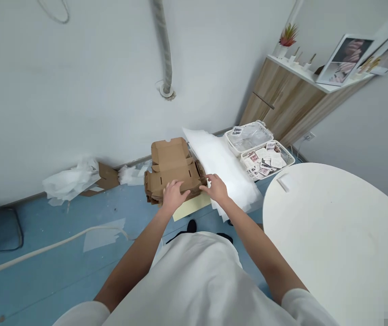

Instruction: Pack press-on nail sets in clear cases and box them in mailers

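A stack of brown cardboard mailer boxes (pixel 172 157), the top one with its lid folded back, sits in front of me. My left hand (pixel 173 196) rests at the near edge of the top box, thumb and fingers apart. At the box's right side is my right hand (pixel 215 187), its fingers spread near the side flap; whether it touches the cardboard I cannot tell. Right of the boxes lies a pile of white foam sheets (pixel 223 167). A pale yellow sheet (pixel 191 207) shows below the stack.
Two white baskets (pixel 280 170) hold printed cards and clear plastic bags. A round white table (pixel 336 226) stands at the right, a wood-grain cabinet (pixel 282 97) behind. An open carton (pixel 107 177) with white wrapping and a pale hose (pixel 54 246) lie on the blue floor.
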The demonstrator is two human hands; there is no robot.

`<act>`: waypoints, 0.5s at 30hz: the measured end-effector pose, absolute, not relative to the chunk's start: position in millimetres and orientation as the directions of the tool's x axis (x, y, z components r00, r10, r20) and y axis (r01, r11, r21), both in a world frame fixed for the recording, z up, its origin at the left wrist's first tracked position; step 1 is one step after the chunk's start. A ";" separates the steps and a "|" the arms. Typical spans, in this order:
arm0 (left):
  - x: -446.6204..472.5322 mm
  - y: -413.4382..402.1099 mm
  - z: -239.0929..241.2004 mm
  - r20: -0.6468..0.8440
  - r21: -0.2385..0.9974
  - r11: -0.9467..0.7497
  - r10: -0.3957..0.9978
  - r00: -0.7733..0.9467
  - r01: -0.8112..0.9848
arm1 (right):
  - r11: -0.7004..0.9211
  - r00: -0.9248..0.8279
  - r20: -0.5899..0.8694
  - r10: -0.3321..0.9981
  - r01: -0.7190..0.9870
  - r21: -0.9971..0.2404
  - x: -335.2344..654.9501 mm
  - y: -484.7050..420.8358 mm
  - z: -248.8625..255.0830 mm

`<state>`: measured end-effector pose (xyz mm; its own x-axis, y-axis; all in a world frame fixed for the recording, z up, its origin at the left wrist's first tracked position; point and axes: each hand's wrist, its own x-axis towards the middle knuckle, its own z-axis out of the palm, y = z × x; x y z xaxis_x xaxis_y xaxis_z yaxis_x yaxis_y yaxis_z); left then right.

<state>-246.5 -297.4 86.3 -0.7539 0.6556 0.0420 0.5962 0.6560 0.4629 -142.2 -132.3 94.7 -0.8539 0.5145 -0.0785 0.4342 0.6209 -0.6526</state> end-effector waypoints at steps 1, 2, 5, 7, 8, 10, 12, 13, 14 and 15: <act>-253.6 -302.4 82.0 0.021 0.445 0.658 0.671 -0.741 0.608 | 0.654 -0.857 -0.063 0.512 0.437 -0.617 -155.4 -138.0 96.2; -259.5 -306.5 77.5 0.003 0.437 0.651 0.689 -0.724 0.621 | 0.681 -0.855 -0.054 0.516 0.447 -0.580 -166.7 -143.1 97.0; -270.7 -314.1 66.1 -0.026 0.453 0.603 0.745 -0.667 0.656 | 0.715 -0.832 -0.074 0.550 0.515 -0.473 -190.3 -153.6 96.4; -273.8 -316.5 61.8 -0.035 0.461 0.581 0.768 -0.640 0.671 | 0.717 -0.810 -0.111 0.575 0.565 -0.409 -198.7 -156.0 95.1; -274.3 -317.3 60.7 -0.038 0.460 0.577 0.772 -0.634 0.675 | 0.717 -0.799 -0.130 0.588 0.588 -0.374 -201.4 -156.0 94.7; -274.5 -318.8 60.5 -0.041 0.456 0.577 0.775 -0.631 0.678 | 0.713 -0.773 -0.152 0.616 0.629 -0.310 -205.0 -154.5 95.5; -274.4 -320.3 62.5 -0.033 0.460 0.571 0.776 -0.629 0.680 | 0.694 -0.747 -0.156 0.646 0.660 -0.288 -207.2 -152.0 98.2; -274.7 -321.1 64.0 -0.023 0.465 0.563 0.779 -0.626 0.683 | 0.674 -0.733 -0.155 0.662 0.673 -0.305 -208.1 -150.6 100.0; -275.2 -321.9 65.7 -0.010 0.469 0.553 0.783 -0.622 0.689 | 0.647 -0.720 -0.156 0.676 0.682 -0.341 -208.7 -149.4 102.0; -276.0 -322.6 67.5 0.005 0.472 0.539 0.790 -0.614 0.698 | 0.613 -0.707 -0.160 0.688 0.685 -0.394 -209.1 -148.1 104.0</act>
<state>-276.0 -322.6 67.5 -0.6135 0.7897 0.0050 0.6978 0.5391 0.4717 -209.1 -148.1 104.0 -0.7075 0.6885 -0.1596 0.6852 0.6127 -0.3939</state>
